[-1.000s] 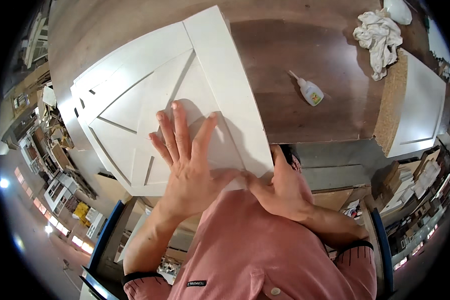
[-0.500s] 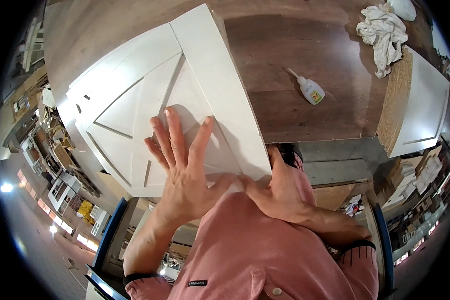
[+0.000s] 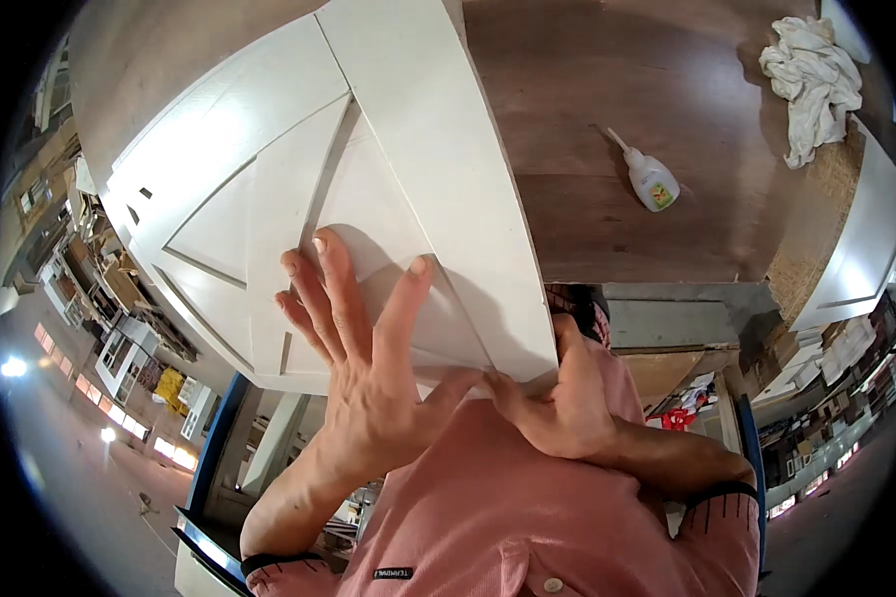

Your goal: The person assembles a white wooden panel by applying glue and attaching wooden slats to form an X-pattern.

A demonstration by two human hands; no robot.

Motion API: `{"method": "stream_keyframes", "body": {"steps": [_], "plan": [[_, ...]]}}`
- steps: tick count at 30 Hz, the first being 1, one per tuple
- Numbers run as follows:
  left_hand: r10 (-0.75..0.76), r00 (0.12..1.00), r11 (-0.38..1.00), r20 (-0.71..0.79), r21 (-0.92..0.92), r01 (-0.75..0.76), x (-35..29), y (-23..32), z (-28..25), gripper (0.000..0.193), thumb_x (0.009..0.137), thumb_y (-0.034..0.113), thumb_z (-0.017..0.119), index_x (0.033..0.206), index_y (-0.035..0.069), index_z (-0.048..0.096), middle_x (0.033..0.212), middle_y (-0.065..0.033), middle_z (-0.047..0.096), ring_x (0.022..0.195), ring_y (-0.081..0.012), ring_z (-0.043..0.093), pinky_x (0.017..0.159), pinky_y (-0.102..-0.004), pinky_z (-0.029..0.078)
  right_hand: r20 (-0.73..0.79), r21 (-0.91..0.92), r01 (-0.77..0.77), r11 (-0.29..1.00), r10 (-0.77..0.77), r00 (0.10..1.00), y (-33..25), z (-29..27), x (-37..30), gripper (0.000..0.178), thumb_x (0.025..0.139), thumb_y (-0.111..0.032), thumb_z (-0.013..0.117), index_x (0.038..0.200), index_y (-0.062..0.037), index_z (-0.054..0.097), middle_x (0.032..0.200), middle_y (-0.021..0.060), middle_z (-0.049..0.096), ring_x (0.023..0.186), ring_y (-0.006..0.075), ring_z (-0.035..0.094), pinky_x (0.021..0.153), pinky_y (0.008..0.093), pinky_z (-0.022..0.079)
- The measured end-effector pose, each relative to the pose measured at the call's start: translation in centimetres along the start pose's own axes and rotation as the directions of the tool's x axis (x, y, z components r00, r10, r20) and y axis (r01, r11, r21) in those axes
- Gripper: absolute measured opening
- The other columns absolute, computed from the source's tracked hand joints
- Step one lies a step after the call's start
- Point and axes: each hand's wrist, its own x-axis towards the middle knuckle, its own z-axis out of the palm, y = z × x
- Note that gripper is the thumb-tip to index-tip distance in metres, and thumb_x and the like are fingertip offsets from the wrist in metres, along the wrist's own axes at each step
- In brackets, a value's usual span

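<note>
A white panelled door (image 3: 458,129) with raised crossing strips lies tilted across the left half of the bench, its near edge close to my body. My left hand (image 3: 368,378) rests over its near part with fingers spread, pressing on the recessed face between the strips. At the near right corner my right hand (image 3: 567,398) grips the door, thumb on the near edge and fingers along the side, partly hidden. Both thumbs nearly meet at the near edge. Two small dark slots show at the door's far left end.
On the brown bench top (image 3: 558,239) right of the door lies a white squeeze bottle (image 3: 654,182) with a thin nozzle. Farther right are a crumpled white cloth (image 3: 814,85) and another white panel (image 3: 861,239) with a raw chipboard edge (image 3: 816,229). Blue rails flank me.
My view has shifted a little, so the bottle, cloth and second panel appear farther right. Both hands keep their places on the door, the fingers moving only slightly.
</note>
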Motion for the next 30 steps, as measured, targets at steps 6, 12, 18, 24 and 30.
{"method": "stream_keyframes", "body": {"steps": [6,12,18,24,30], "plan": [[-0.013,0.999,0.998,0.03,0.058,0.011,-0.1,-0.4,0.3,0.117,0.083,0.07,0.077,0.166,0.019,0.012,0.169,-0.037,-0.018,0.153,-0.0598,-0.023,0.116,-0.0799,-0.011,0.029,0.015,-0.035,0.999,0.034,0.999,0.9,-0.1,-0.2,0.055,0.084,-0.012,0.086,0.124,0.0073,0.053,0.108,0.0165,0.072,0.096,0.019,0.072,0.082,0.0355,0.058],[0.014,1.0,0.993,0.009,-0.12,-0.012,-0.3,-0.7,0.3,0.106,0.085,0.04,0.087,0.166,0.017,0.022,0.165,-0.0444,-0.019,0.147,-0.0653,-0.031,0.11,-0.0837,-0.013,0.02,-0.005,-0.069,0.998,0.07,0.997,1.1,0.4,-0.8,0.058,0.085,-0.012,0.085,0.128,0.0065,0.05,0.109,0.0162,0.07,0.097,0.0196,0.07,0.083,0.0357,0.057],[0.025,1.0,0.992,0.015,-0.126,-0.023,-0.4,-1.0,0.5,0.102,0.089,0.045,0.083,0.167,0.018,0.023,0.164,-0.0447,-0.02,0.147,-0.0651,-0.032,0.109,-0.0827,-0.015,-0.004,0.053,-0.031,0.998,0.032,0.999,0.5,0.4,-0.6,0.057,0.086,-0.011,0.084,0.127,0.0051,0.048,0.109,0.015,0.068,0.097,0.0188,0.069,0.082,0.0359,0.056],[0.028,1.0,0.991,0.009,-0.128,-0.027,-0.3,-0.8,0.5,0.098,0.092,0.047,0.08,0.167,0.019,0.024,0.164,-0.0448,-0.02,0.146,-0.0648,-0.033,0.108,-0.0834,-0.016,-0.024,0.14,-0.133,0.981,0.138,0.99,0.7,0.6,-0.6,0.059,0.08,-0.014,0.084,0.128,0.0058,0.057,0.109,0.0254,0.069,0.1,0.0388,0.069,0.088,0.046,0.055],[0.074,0.997,0.991,0.031,0.105,-0.077,-0.5,-1.5,0.7,0.105,0.093,0.067,0.067,0.168,0.017,0.013,0.167,-0.0403,-0.02,0.151,-0.0599,-0.028,0.116,-0.0776,-0.015,0.013,0.077,-0.132,0.988,0.132,0.991,0.1,-0.4,0.1,0.055,0.079,-0.018,0.084,0.125,0.0045,0.064,0.108,0.0265,0.071,0.099,0.0452,0.07,0.089,0.0503,0.055]]}}
